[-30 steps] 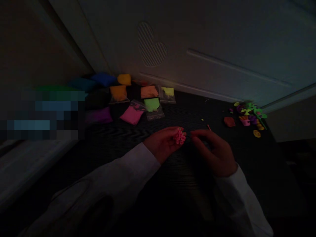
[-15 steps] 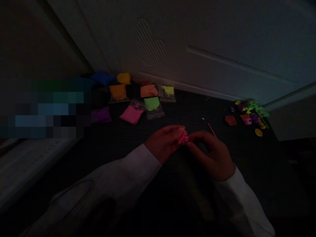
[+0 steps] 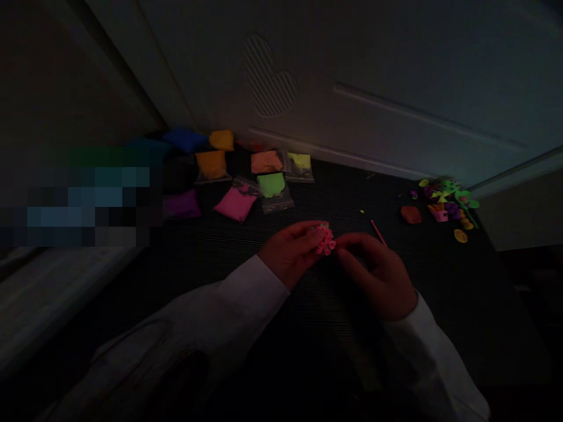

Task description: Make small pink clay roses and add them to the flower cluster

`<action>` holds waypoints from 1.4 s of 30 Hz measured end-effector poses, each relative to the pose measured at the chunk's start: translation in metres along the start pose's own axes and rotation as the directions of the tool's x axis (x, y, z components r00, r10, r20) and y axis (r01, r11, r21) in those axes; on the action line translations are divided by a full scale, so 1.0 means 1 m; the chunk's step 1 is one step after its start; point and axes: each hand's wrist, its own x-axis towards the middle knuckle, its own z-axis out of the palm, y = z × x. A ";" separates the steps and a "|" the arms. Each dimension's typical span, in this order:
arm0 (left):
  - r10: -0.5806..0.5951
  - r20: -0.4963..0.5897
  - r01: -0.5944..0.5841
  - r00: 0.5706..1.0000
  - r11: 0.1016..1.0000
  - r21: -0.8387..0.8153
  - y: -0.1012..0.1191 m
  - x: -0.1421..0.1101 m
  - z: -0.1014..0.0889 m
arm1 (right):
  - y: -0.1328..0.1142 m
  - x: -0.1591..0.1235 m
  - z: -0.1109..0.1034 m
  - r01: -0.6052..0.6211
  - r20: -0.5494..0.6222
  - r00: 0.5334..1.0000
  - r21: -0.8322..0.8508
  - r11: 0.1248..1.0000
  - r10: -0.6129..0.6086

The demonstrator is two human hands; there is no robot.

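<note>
My left hand is closed around a small bunch of pink clay flowers, with a bit of green at its top edge. The thumb lies over the flowers. Right beside the bunch is my right hand, thumb and forefinger brought together at the flowers' right edge. Whether those fingertips pinch a piece or only touch the bunch is too dark to tell. A thin pink stick tool lies on the dark table just beyond my right hand.
Bags of coloured clay lie at the back left, among them a pink bag, a green bag and an orange bag. Small clay models cluster at the right, near a reddish-brown lump. A white panel rises behind.
My right fingertips have shifted slightly right, off the middle of the bunch's edge. The flowers in my left hand are tilted a little differently.
</note>
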 end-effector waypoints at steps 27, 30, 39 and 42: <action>0.020 -0.040 -0.018 0.999 0.999 0.041 0.002 -0.001 0.002 | 0.002 0.003 0.002 0.088 -0.090 0.991 -0.108 0.990 -0.098; 0.018 -0.020 -0.017 1.000 0.999 0.032 0.001 -0.001 0.001 | 0.002 0.002 0.001 0.091 -0.086 0.991 -0.104 0.990 -0.100; 0.035 -0.008 -0.034 0.999 0.998 0.047 -0.001 -0.003 0.001 | 0.001 0.001 -0.001 0.090 -0.110 0.988 -0.131 0.987 -0.104; 0.039 -0.011 -0.039 0.999 0.998 0.052 -0.001 -0.003 0.001 | 0.001 0.001 -0.001 0.098 -0.120 0.986 -0.159 0.982 -0.118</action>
